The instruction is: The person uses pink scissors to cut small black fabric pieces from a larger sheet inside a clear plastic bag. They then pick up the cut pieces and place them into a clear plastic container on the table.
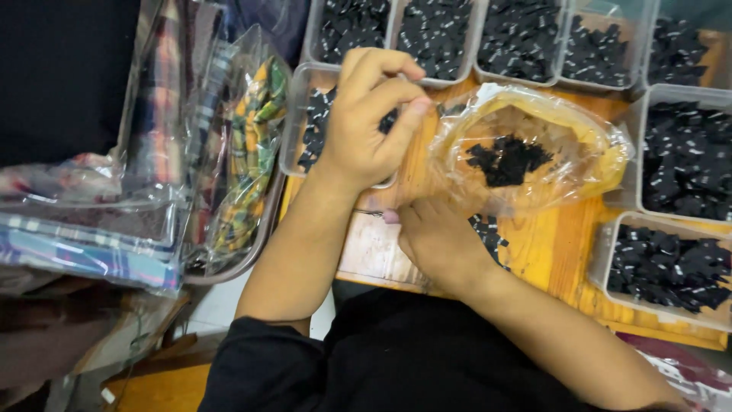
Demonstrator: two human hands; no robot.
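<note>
Two hands, left (371,122) and right (436,238), beside one clear bag (526,156), seven tubs (682,156).

Left hand (374,114) raised, back of hand toward camera, fingers curled in, thumb tip pressed against index tip in a pinch. Left forearm bare, running down and left to a black sleeve at the elbow. Right hand (438,240) lower, just under the left, knuckles up, fingers tucked under and mostly hidden. Right forearm bare, angled down-right out of frame.
</note>
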